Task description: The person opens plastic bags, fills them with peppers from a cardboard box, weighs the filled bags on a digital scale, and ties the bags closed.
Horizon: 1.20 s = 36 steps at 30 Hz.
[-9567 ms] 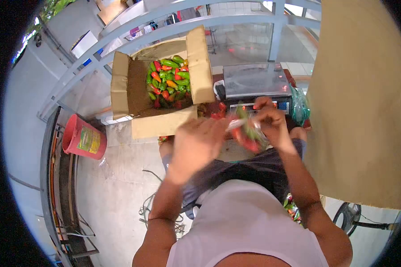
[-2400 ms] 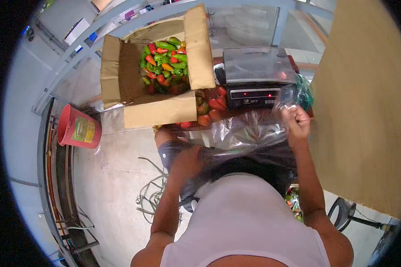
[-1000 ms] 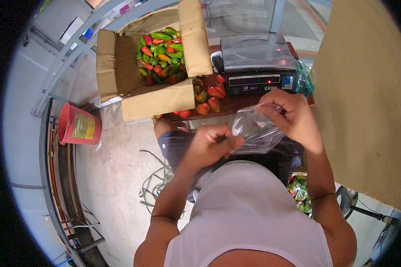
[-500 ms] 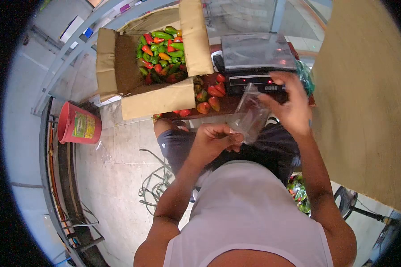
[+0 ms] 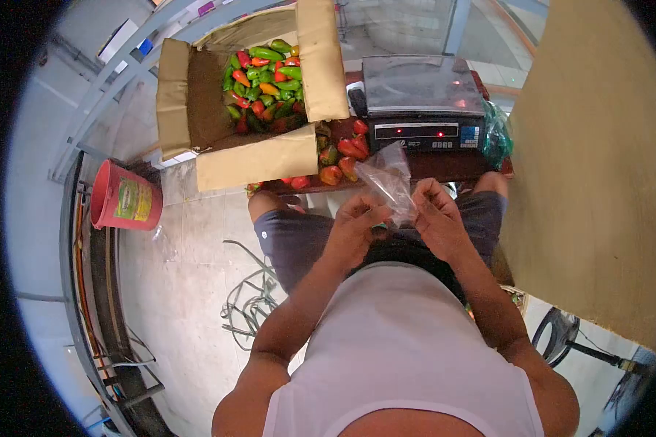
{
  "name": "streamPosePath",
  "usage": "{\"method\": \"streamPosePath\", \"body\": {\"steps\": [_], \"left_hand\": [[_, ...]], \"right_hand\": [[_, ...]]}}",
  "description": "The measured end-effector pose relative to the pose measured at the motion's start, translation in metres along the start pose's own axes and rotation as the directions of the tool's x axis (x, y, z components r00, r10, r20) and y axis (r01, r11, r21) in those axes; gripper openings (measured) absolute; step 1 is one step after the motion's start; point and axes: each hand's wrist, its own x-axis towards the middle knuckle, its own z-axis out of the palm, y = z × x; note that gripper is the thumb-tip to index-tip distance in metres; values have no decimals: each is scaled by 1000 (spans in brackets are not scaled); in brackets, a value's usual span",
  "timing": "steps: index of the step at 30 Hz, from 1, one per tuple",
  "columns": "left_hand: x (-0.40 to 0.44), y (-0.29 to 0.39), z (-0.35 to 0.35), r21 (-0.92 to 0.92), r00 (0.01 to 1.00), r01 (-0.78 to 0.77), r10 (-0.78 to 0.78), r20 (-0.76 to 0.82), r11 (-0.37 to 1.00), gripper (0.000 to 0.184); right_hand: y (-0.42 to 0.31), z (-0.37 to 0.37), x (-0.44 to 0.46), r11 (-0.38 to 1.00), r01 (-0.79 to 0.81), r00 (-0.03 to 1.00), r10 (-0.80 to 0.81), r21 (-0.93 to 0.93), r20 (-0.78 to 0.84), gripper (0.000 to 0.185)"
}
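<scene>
A clear plastic bag (image 5: 391, 182) hangs between my hands, above my lap. My left hand (image 5: 357, 224) pinches its lower left edge. Closed fingers of my right hand (image 5: 439, 218) grip the bag's right edge. No contents show inside it. Just beyond the bag, several loose red and orange peppers (image 5: 352, 148) lie on the dark red table (image 5: 430, 167). A black digital scale (image 5: 424, 109) with lit red digits stands behind them.
An open cardboard box (image 5: 259, 159) holds many red, green and orange peppers (image 5: 269, 84). Green plastic (image 5: 497, 135) lies beside the scale. A tall brown panel (image 5: 598, 167) borders my right side. A red bucket (image 5: 127, 197) and tangled green straps (image 5: 250, 302) are on the left floor.
My right hand has come down from near the scale and now grips the bag. The bag has tipped toward the left and its upper end has moved lower.
</scene>
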Motion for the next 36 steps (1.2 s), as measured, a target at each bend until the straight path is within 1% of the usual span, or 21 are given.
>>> {"method": "streamPosePath", "body": {"steps": [4,6,9,11,12,14,15,17,19,20,21,22,24,26,29,31,32,33,34,35,36], "left_hand": [[11,-9,-14,110,993,-122,121,15,987,18],[10,-9,-15,124,972,-223,212,100,967,19],[4,-4,-6,138,941,-310,282,186,941,21],[6,-10,-11,298,956,-287,253,148,910,21],[12,-13,-19,541,947,-313,296,122,781,21],[27,-20,-41,894,915,-258,391,103,367,21],[32,-19,-46,821,922,-227,387,9,523,21],[43,-19,-53,598,933,-167,322,-161,784,20],[40,-7,-31,62,968,-69,82,-239,996,20],[37,-5,-23,-228,973,-6,-47,-226,974,19],[35,-8,-24,-139,983,5,-30,-183,990,20],[32,-11,-25,-47,991,10,-16,-135,999,20],[27,-23,-24,202,995,-69,81,-50,977,22],[29,-41,-26,481,967,-247,249,61,841,25],[38,-33,-42,747,955,-104,276,-110,656,21],[41,-27,-46,455,966,-141,222,-130,879,19],[42,-25,-44,291,975,-105,156,-157,951,17],[41,-20,-41,116,979,-68,89,-182,991,15],[35,-8,-25,-53,976,10,-22,-214,999,13],[30,-3,-16,-222,964,88,-139,-226,971,11],[29,-10,-20,-83,995,45,-52,-81,996,10]], "right_hand": [[-4,7,0,804,142,987,-158,-578,22,22],[-4,-13,4,396,87,975,-224,-914,-5,26],[-4,-32,16,246,121,927,-375,-962,20,23],[-6,-33,22,298,135,900,-435,-945,-8,27],[-6,-31,23,325,144,885,-464,-935,-25,29],[-9,-21,19,640,145,951,-299,-755,-71,30],[-10,-18,17,767,124,975,-213,-629,-68,31],[-1,-39,15,999,-48,998,48,1,38,34],[0,-39,10,978,-170,983,160,123,85,32],[-1,-35,5,983,-167,985,169,-78,17,28],[-2,-31,2,946,-172,985,164,-275,-50,24],[0,-33,3,770,-19,995,-46,-638,-85,19],[5,-43,8,20,111,907,-411,-994,93,9],[-1,-53,18,438,-1,919,-353,-899,-173,4],[2,-48,17,932,-113,960,13,-346,-280,6],[-1,-25,11,957,-232,960,254,176,-121,15],[-11,-10,2,947,-228,952,266,228,-149,24],[-8,-22,6,948,-162,972,106,-273,-209,26],[-3,-39,14,702,-88,981,-62,-707,-183,27],[3,-55,17,273,-27,977,-197,-962,-83,29],[1,-56,19,262,-34,956,-273,-965,-108,32]]}}
